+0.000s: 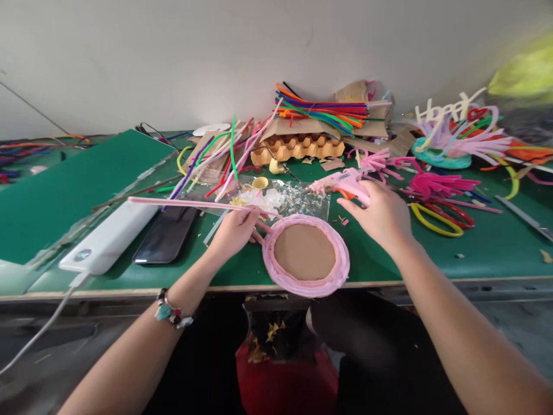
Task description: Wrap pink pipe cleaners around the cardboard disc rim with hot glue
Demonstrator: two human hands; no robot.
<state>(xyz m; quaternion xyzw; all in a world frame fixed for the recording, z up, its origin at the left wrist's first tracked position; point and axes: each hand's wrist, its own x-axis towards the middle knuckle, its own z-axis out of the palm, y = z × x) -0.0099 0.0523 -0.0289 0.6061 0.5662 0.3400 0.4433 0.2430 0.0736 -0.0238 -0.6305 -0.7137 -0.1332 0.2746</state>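
Observation:
A cardboard disc (305, 252) with a rim wound in pink and lilac pipe cleaners lies at the table's front edge, slightly overhanging it. My left hand (237, 230) pinches a long pale pink pipe cleaner (185, 203) at the disc's left side. One end of that strip reaches the disc's rim, and the other points out to the left. Behind the disc on the right, my right hand (382, 213) is around a pink glue gun (352, 185) with an orange trigger, its thumb held apart. The gun's nozzle points left, over scraps of dried glue.
A plastic sheet with glue scraps (280, 199) lies behind the disc. A white power bank (110, 239) and a phone (166, 236) are on the left. An egg carton (298, 148) and bundled pipe cleaners (324, 112) stand behind; yellow-handled scissors (436, 222) lie right.

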